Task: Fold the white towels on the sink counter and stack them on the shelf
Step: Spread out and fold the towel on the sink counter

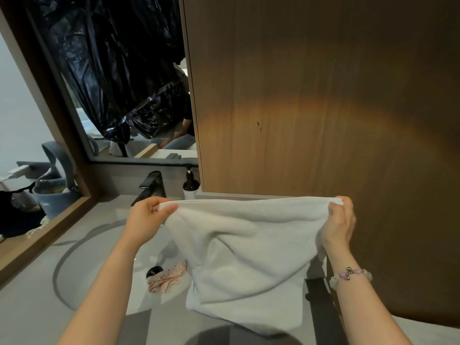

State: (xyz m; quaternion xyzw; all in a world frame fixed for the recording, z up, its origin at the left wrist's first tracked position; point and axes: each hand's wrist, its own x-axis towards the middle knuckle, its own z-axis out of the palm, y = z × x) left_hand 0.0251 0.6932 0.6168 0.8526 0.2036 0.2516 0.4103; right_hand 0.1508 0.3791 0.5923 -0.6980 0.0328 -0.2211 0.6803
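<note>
a: where do we have the white towel [249, 257]?
b: lower middle of the frame, held up over the sink [159, 252]. our left hand [149, 215] pinches its upper left corner between thumb and fingers. our right hand [339, 225] grips the upper right corner, fingers curled round the edge. the top edge runs stretched between the 2 hands, and the rest hangs in soft folds above the counter [25, 314].
a: what else do we see down there?
b: a pink patterned cloth [166, 277] lies in the basin beside the dark drain [153, 271], partly behind the towel. a beaded bracelet [351, 273] sits on our right wrist.
a: and further up?
b: a black faucet [151, 188] and a dark pump bottle [191, 186] stand just beyond our left hand. a mirror [154, 135] fills the upper left, with black plastic sheeting [112, 70] on it or reflected in it, we cannot tell which. a brown wood panel [323, 95] takes the right.
</note>
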